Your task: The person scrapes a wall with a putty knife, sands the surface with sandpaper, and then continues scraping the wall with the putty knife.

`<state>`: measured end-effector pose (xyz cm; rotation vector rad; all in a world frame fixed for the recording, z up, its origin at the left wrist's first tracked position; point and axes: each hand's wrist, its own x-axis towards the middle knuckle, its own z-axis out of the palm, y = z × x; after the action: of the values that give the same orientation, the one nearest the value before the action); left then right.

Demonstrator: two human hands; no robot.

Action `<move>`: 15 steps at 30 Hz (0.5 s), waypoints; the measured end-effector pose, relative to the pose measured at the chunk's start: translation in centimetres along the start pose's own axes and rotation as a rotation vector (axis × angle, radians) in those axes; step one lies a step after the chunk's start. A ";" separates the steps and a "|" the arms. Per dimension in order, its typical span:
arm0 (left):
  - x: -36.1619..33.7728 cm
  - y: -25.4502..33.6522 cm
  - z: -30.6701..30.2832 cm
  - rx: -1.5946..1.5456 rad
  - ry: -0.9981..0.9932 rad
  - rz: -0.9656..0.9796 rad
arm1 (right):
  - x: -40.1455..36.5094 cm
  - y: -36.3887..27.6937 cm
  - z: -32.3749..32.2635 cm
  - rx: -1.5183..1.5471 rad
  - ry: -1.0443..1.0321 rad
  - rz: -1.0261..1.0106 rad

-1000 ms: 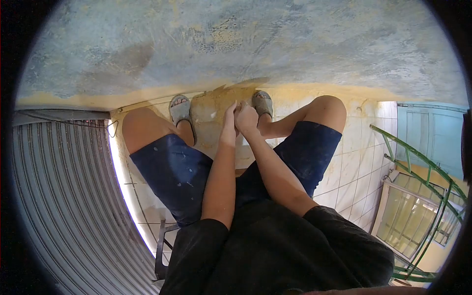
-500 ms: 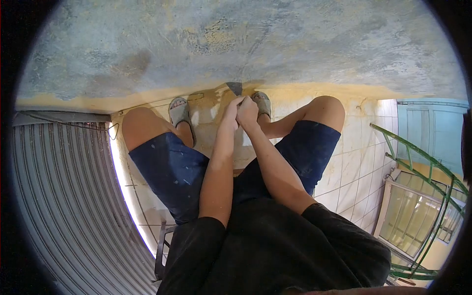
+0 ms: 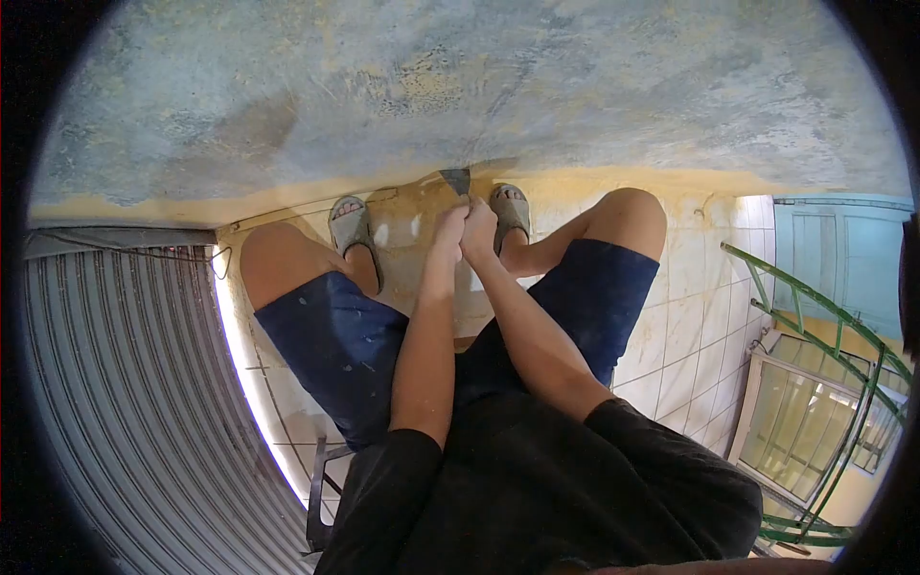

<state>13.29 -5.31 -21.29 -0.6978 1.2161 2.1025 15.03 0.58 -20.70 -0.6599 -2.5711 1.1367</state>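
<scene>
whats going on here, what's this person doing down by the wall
A person, knees bent, faces a worn wall, feet in grey sandals on a tiled floor. The left hand and right hand are closed together around a scraper, its blade against the wall's base, where yellowish dust lies.

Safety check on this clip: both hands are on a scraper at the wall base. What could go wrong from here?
1. The scraper blade sits between open-toed sandals. A slip could cut a foot.
2. The left hand and right hand are bunched together close to the wall. If the blade skids, the knuckles may hit it.
3. Yellow dust lies on the tiles underfoot, so footing may be slick.
</scene>
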 end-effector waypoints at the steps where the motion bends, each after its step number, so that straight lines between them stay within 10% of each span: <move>1: 0.3 -0.1 0.1 -0.003 0.000 0.007 | -0.5 -0.7 -0.6 0.026 0.023 -0.007; 15: -0.6 1.2 1.3 0.188 0.065 0.056 | 0.0 -1.2 -0.2 0.160 0.048 0.139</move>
<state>12.64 -4.76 -19.61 -0.6579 1.4623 1.9912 14.71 0.01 -19.67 -0.8269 -2.3955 1.3361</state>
